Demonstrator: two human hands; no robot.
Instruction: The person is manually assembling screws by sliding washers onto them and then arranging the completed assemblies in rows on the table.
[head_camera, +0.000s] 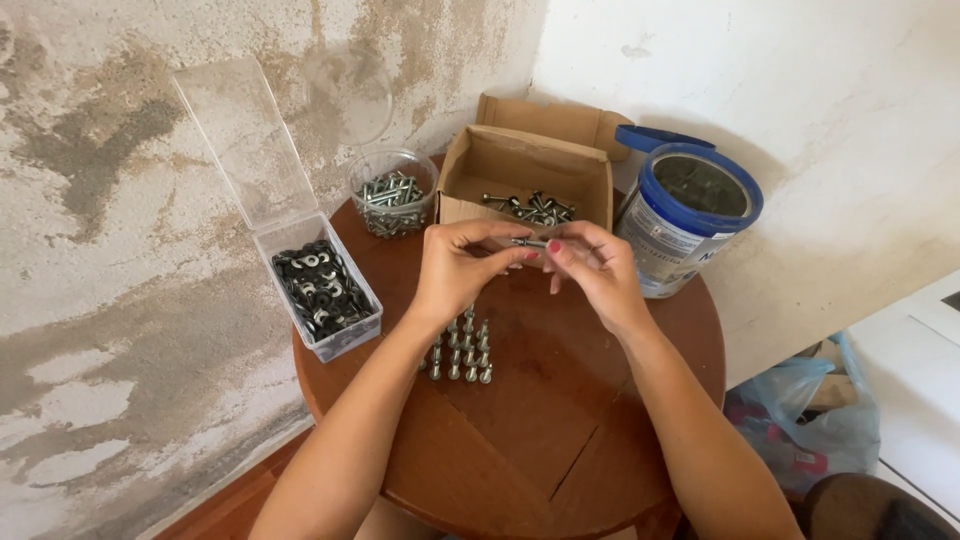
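steel bolt, short and silvery (530, 243), is pinched between the fingertips of the left hand (462, 268) and right hand (595, 270) above the round brown wooden worktop (560, 400); upright grey bolts (462, 350) stand just below, an open cardboard box (525, 175) just beyond.

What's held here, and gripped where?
A small metal bolt, held level between both hands: left hand fingertips at one end, right hand fingertips at the other.

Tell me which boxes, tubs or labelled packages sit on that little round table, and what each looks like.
Open brown cardboard box: back centre, bolts inside.
Round tin with blue rim and pale label: back right, lid off.
Clear hinged plastic box: left edge, dark washers inside.
Small clear round tub: back left, bolts inside.
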